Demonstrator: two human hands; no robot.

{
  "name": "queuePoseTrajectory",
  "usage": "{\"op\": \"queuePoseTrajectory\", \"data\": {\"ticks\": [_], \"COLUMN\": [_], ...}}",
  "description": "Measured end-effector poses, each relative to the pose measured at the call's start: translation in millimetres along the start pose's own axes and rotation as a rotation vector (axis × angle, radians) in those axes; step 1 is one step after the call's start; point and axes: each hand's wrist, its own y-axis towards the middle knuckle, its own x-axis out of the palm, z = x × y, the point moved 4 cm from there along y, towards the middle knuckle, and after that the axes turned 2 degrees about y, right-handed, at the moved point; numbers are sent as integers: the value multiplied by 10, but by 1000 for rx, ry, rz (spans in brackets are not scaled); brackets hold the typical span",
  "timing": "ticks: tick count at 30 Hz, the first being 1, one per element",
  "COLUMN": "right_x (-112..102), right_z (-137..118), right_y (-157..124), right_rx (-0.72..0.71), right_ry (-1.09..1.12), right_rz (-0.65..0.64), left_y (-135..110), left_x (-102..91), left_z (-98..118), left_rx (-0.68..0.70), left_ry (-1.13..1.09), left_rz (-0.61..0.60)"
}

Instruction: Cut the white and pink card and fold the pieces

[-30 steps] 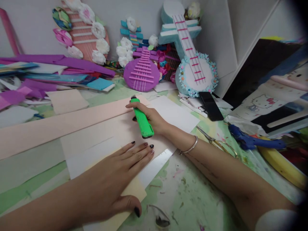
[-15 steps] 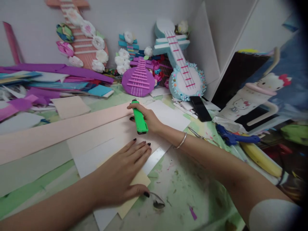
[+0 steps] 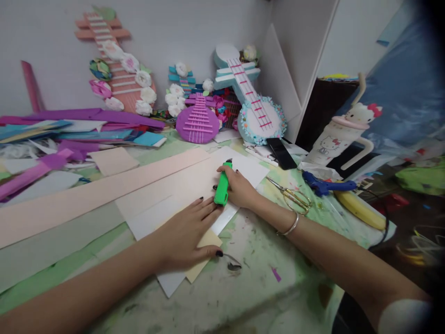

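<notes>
My right hand (image 3: 239,186) is closed around a bright green utility knife (image 3: 221,186), its tip pointing away from me over the white sheets (image 3: 146,222). My left hand (image 3: 189,232) lies flat on those sheets with its fingers stretched out, the fingertips close to the knife's lower end. Under my left palm a pale yellow sheet (image 3: 210,239) sticks out. Across the sheets' far side runs a long pale pink strip (image 3: 86,197). By my left thumb lies a small dark, shiny object (image 3: 233,266) that I cannot make out.
Gold-handled scissors (image 3: 294,197), a blue glue gun (image 3: 323,184) and a black phone (image 3: 281,154) lie to the right. A white tumbler (image 3: 333,139) stands behind them. Decorated lute-like models (image 3: 197,120) line the wall. Coloured foam scraps (image 3: 100,116) are piled at the left.
My right hand has moved to the right with the utility knife, down beside my left fingertips. My left hand stays flat on the sheets. The whole view has shifted slightly.
</notes>
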Motion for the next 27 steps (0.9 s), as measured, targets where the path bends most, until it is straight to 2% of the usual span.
{"op": "queuePoseTrajectory", "data": {"ticks": [10,21,24,27], "right_x": [37,37,-27,-203], "right_z": [36,39,46,113], "right_y": [41,81,65,-5], "right_rx": [-119,-176,-127,31], "right_ry": [6,31,97,245], "right_rz": [-18,-54,-44,29], "left_y": [-15,-17,-21,-35], "left_x": [12,30,34,24], "left_z": [-57,-69,-72,-75], "left_rx": [57,55,44,37], "left_ry": [11,-3,-10,-29], "left_rz": [2,-1,9,0]}}
